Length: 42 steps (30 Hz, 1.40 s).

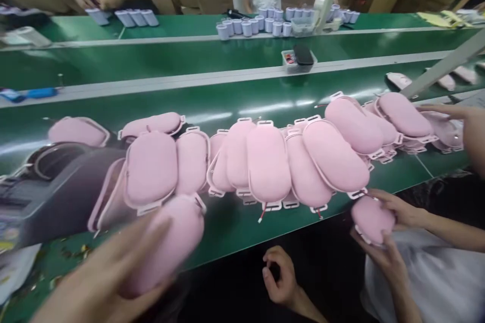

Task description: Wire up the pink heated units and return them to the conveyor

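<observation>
My left hand (pixel 102 282) is blurred at the bottom left and grips a pink oval pad (pixel 170 242) at the near edge of the green belt (pixel 227 222). My right hand (pixel 280 275) hovers below the belt edge, its fingers curled in with nothing in them. A long overlapping row of the same pink pads (pixel 265 161), with white tabs and thin red wires, lies across the belt just beyond both hands.
A co-worker at the right holds a pink pad (pixel 373 219) in both hands; another hand (pixel 470 126) reaches in at the far right. A dark grey machine (pixel 56 192) sits at the left. White cylinders (pixel 257 25) and a small tray (pixel 299 58) lie farther back, where two people stand.
</observation>
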Available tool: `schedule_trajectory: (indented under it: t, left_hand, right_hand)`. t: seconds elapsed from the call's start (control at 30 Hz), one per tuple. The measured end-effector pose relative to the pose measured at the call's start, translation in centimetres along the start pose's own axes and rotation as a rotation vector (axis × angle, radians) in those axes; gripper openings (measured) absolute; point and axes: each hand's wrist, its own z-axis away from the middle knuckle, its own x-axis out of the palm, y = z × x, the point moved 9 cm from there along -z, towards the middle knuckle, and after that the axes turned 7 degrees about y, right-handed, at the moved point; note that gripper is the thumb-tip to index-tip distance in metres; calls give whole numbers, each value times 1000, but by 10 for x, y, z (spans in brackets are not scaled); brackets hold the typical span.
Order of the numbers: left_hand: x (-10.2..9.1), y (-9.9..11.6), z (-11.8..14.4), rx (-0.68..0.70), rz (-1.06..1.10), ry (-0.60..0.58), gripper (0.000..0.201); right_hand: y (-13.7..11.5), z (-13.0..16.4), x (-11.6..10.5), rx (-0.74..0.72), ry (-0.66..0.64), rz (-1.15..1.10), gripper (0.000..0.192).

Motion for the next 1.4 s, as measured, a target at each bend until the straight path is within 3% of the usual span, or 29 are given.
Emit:
schedule_trajectory:
  t: [0.03,0.1,0.2,0.27,0.4,0.53,0.63,0.87,1.1,1.23,1.4]
  left_hand:
    - [13,-2,35,-48,-16,70,98]
    - [55,-9,79,-68,-71,48,86]
    - [103,-27,92,35,2,-42,72]
    - [111,-45,90,42,102,-54,71]
    - [108,-69,92,-70,243,-88,71]
    - [100,-67,95,-118,362,-75,70]
    - [94,-65,91,-127,415,-26,67]
    - [88,-64,85,-70,494,14,65]
    - [79,-74,87,-43,577,51,60]
    - [84,-80,89,-76,605,15,62]
    - [86,-83,90,-114,626,5,63]
  right_hand:
    - [-14,-5,8,-84,-64,-45,38]
    - [-49,-17,23,-283,-192,-107,38]
    - [-83,-55,47,-416,-235,-2,41]
    - [-83,-87,67,-312,-252,112,42]
    - [-69,-123,106,-72,-386,190,45]
    - [-75,-134,121,-74,-368,139,26]
    - [-75,-136,123,-47,-375,191,22]
    - [-95,-139,132,-326,-483,416,18]
    - [-115,-142,136,-553,-369,475,22]
    - [-120,-145,135,-602,-303,486,26]
    - [-144,-139,119,-662,-186,426,15]
